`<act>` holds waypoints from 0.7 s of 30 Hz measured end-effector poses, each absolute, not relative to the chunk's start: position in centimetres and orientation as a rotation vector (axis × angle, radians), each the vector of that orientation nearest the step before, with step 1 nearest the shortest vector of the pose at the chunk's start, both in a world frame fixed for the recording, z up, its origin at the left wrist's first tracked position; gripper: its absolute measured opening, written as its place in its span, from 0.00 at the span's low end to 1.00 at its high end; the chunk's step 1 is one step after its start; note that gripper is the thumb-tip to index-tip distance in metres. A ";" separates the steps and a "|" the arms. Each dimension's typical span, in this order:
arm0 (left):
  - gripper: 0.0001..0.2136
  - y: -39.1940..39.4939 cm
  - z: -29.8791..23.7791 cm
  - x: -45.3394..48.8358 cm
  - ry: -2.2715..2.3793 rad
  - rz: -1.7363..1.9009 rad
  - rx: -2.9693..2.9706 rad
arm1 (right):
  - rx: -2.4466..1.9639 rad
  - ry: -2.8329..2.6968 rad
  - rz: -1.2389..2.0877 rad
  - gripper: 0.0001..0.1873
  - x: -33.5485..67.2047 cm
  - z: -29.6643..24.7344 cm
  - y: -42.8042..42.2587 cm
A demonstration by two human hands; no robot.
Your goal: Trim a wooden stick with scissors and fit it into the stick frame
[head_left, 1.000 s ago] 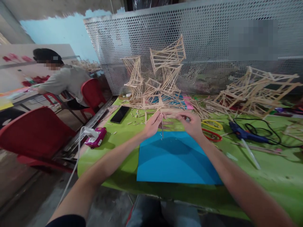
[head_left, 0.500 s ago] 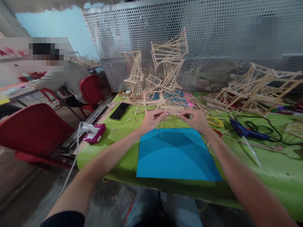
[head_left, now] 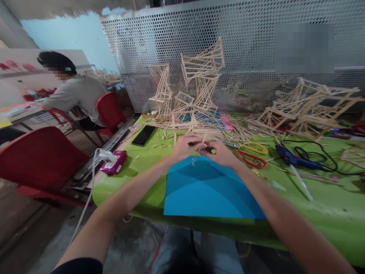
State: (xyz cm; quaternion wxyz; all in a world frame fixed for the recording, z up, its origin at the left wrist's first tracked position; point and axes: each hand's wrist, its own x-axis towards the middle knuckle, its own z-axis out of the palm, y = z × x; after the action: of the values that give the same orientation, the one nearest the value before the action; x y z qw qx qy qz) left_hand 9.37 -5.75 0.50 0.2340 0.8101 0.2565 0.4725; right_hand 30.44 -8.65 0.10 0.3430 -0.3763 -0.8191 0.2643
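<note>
My left hand (head_left: 184, 145) and my right hand (head_left: 220, 153) meet above the far edge of a blue paper sheet (head_left: 211, 188) on the green table (head_left: 319, 213). Between their fingertips they pinch a thin wooden stick (head_left: 199, 150) that slants down toward the sheet. A small dark spot shows at the right hand's fingertips; I cannot make out what it is. Just beyond the hands lies a heap of loose sticks (head_left: 211, 131), with stick-frame towers (head_left: 203, 76) standing behind it.
Red- and yellow-handled scissors (head_left: 252, 159) and a blue glue gun (head_left: 293, 161) with a black cable lie to the right. A phone (head_left: 144, 135) and a pink power strip (head_left: 114, 161) are on the left. Another person (head_left: 76, 95) sits among red chairs (head_left: 40, 160). A perforated metal panel (head_left: 256, 45) backs the table.
Both hands have drawn together over the sheet's far edge; the right hand moved left and now meets the left hand on the stick, uncovering the scissors. The stick has tilted from hanging straight down.
</note>
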 end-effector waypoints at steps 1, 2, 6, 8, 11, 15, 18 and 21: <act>0.14 -5.7 0.5 9.3 0.704 1.290 2.208 | -0.979 -2.109 0.716 0.14 30.5 0.1 -8.7; 0.15 -5.7 0.5 9.3 0.704 1.283 2.190 | -0.984 -2.090 0.738 0.14 30.5 0.1 -8.7; 0.16 -5.6 0.6 9.0 0.707 1.277 2.154 | -0.994 -2.048 0.722 0.12 30.4 -0.2 -8.6; 0.15 -5.4 1.0 8.4 0.756 1.339 2.226 | -0.976 -2.033 0.701 0.11 30.6 -0.3 -8.4; 0.14 -4.9 2.2 6.8 0.897 1.586 2.447 | -0.966 -2.025 0.660 0.09 31.3 -0.3 -8.0; 0.14 -3.8 3.5 4.6 1.145 1.882 2.553 | -0.991 -2.034 0.543 0.09 32.9 -0.1 -7.4; 0.18 -3.0 3.4 4.0 1.283 1.851 2.583 | -1.006 -2.000 0.495 0.10 34.0 -0.2 -6.8; 0.18 -2.0 2.7 3.5 1.241 1.581 2.788 | -1.046 -1.980 0.469 0.10 34.8 -0.5 -6.2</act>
State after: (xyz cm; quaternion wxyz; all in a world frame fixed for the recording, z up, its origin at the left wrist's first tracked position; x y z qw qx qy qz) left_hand 3.54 -2.00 2.70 -0.1470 0.8024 0.3571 0.4550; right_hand 34.77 -6.15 -0.54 0.4140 -0.4163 -0.7877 0.1867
